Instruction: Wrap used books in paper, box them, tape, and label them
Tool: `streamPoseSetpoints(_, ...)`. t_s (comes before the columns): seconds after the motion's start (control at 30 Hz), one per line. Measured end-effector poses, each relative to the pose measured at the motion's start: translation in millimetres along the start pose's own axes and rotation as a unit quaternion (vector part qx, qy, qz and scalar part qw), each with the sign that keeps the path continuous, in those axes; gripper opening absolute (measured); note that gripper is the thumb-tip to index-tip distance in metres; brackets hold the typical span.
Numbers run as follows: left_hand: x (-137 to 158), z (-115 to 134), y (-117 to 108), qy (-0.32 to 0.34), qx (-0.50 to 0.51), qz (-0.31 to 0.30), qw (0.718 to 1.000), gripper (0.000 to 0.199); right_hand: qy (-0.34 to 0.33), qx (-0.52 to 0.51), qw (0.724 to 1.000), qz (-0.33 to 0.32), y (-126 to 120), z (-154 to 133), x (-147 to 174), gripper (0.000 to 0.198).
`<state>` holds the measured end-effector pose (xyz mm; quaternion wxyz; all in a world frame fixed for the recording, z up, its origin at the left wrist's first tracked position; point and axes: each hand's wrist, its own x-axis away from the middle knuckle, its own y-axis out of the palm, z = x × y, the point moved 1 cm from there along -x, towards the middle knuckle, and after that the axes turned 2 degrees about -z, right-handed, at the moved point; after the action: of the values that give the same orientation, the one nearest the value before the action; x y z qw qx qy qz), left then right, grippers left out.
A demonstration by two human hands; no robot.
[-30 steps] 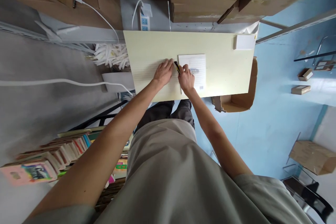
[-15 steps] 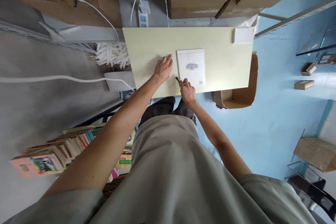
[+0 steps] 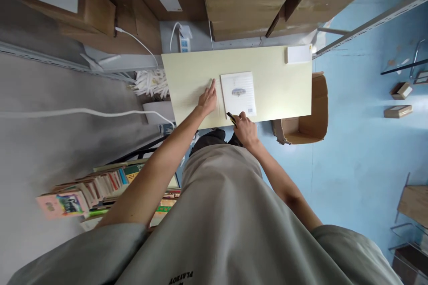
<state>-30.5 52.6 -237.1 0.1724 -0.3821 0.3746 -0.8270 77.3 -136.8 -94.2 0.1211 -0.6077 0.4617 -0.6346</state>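
A white booklet (image 3: 237, 91) with a small printed picture lies on the pale yellow board (image 3: 281, 84). My left hand (image 3: 207, 100) rests on the board just left of the booklet, holding nothing; its index finger points away from me and the other fingers are partly curled. In my right hand (image 3: 246, 130), at the board's near edge by the booklet's lower side, is a black and yellow utility knife (image 3: 232, 119). Its tip points up and left, over the booklet's lower left corner. I cannot tell whether the blade is out.
A small white box (image 3: 298, 54) sits at the board's far right corner. Cardboard boxes (image 3: 247, 13) and a power strip (image 3: 184, 44) are behind it. An open carton (image 3: 312, 111) stands to the right, paper strips (image 3: 152, 83) to the left, and books (image 3: 83, 191) lower left.
My left hand has gone from a flat palm to a pointing index finger. My right hand has drawn the knife slightly towards me, past the near edge. The whole view has shifted.
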Motion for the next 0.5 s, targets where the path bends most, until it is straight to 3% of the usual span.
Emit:
streamPoseSetpoints(0.1, 11, 19, -9, -0.017, 0.0, -0.017, 1.0, 0.071, 0.018, -0.041, 0.998, 0.053, -32, 29, 3, 0.052)
streamPoseSetpoints(0.17, 15, 40, -20, -0.01, 0.011, 0.003, 1.0, 0.068, 0.017, -0.067, 0.992, 0.107, -58, 51, 1, 0.054)
streamPoseSetpoints(0.3, 12, 99, -64, 0.057, 0.043, 0.14, 0.988, 0.057, -0.014, -0.102, 0.963, 0.251, -123, 93, -13, 0.052)
streamPoseSetpoints(0.5, -9, 188, -168, 0.143, 0.082, 0.349, 0.923, 0.046, -0.108, -0.091, 0.899, 0.414, -243, 126, -67, 0.045)
